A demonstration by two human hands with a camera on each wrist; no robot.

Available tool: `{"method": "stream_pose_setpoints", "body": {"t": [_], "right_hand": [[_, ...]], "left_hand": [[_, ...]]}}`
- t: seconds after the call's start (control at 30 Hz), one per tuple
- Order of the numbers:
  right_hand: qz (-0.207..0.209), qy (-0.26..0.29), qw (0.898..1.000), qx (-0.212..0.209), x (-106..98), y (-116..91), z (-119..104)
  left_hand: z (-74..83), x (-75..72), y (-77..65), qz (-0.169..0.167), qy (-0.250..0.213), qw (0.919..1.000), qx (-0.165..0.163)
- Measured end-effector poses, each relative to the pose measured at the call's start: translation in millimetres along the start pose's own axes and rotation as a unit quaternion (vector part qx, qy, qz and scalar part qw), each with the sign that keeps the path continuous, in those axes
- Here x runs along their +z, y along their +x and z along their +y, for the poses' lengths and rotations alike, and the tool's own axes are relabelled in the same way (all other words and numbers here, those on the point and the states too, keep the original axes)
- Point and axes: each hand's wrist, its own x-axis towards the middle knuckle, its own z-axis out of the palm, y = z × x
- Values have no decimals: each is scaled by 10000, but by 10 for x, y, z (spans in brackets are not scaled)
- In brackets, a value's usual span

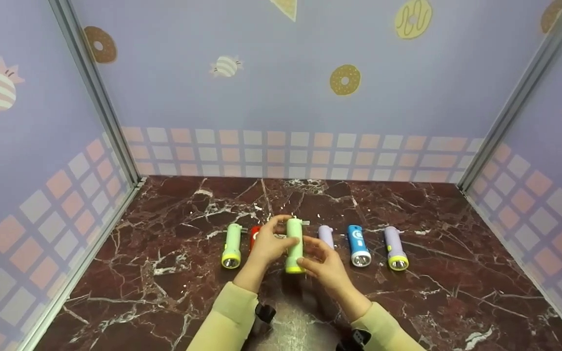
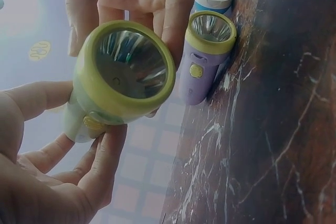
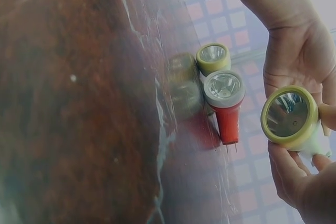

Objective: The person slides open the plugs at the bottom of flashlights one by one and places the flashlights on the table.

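Observation:
A pale green flashlight [image 1: 294, 246] with a yellow rim is held above the table, in front of my chest. My left hand [image 1: 271, 243] grips its body from the left, thumb on the near side. From the right, my right hand [image 1: 327, 265] holds it, thumb close to the yellow head. In the left wrist view the flashlight's lens [image 2: 134, 64] faces the camera, and a yellow switch [image 2: 94, 123] shows on its side. The right wrist view shows the same flashlight [image 3: 291, 116] between both hands, its lens unlit.
On the marble-patterned table [image 1: 164, 292] lie another green flashlight [image 1: 232, 246] and a partly hidden red one [image 1: 254, 233] at left. To the right are a purple flashlight [image 1: 326, 236], a blue one [image 1: 358, 245] and another purple one [image 1: 394, 247]. Patterned walls [image 1: 281, 97] enclose the table.

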Motion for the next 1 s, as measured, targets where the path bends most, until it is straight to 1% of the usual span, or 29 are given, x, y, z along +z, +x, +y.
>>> {"method": "stream_pose_setpoints", "body": {"t": [0.3, 0.5, 0.57, 0.73, 0.87, 1.0], "right_hand": [[99, 81, 9998, 174, 34, 68, 25], [179, 16, 9994, 286, 74, 162, 25], [172, 1, 9993, 321, 90, 195, 26], [140, 220, 9987, 447, 134, 266, 9], [188, 317, 9977, 576, 168, 313, 6], [264, 292, 9966, 727, 207, 370, 10]], "left_hand": [[-44, -23, 64, -9, 64, 9995, -313], [-16, -78, 112, -52, -2, 9984, -560], [-12, -103, 133, -80, 45, 9983, -584], [-26, -140, 197, -46, 237, 9980, -584], [-34, -159, 235, -27, 368, 9971, -672], [-52, -173, 279, -51, 518, 9956, -775]]}}
